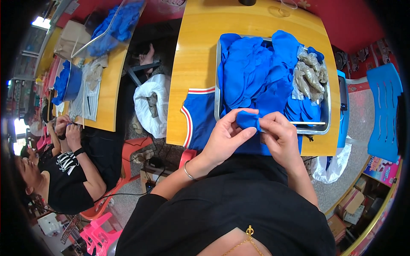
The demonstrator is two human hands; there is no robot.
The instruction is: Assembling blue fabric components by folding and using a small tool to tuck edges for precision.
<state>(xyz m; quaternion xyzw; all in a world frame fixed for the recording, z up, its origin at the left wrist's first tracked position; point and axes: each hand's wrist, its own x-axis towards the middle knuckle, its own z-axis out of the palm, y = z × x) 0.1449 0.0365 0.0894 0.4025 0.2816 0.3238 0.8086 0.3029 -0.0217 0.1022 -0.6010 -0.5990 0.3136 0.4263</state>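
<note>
My left hand [228, 137] and my right hand [279, 135] pinch a small blue glove piece [248, 119] between their fingertips, just in front of a metal tray [218, 72] on a yellow wooden table [194, 55]. The tray is heaped with several blue gloves [256, 72], and a bunch of beige gloves [309, 74] lies at its right side. A thin wooden stick [308, 123] rests along the tray's near edge. A blue garment with red and white trim [198, 115] lies under the tray and hangs over the table's front edge.
A white bag [151, 102] sits on the floor left of the table. Another person in black [64, 170] works at a second yellow table [106, 94] holding blue gloves. A blue plastic chair [384, 106] stands at right, a red stool [132, 149] below left.
</note>
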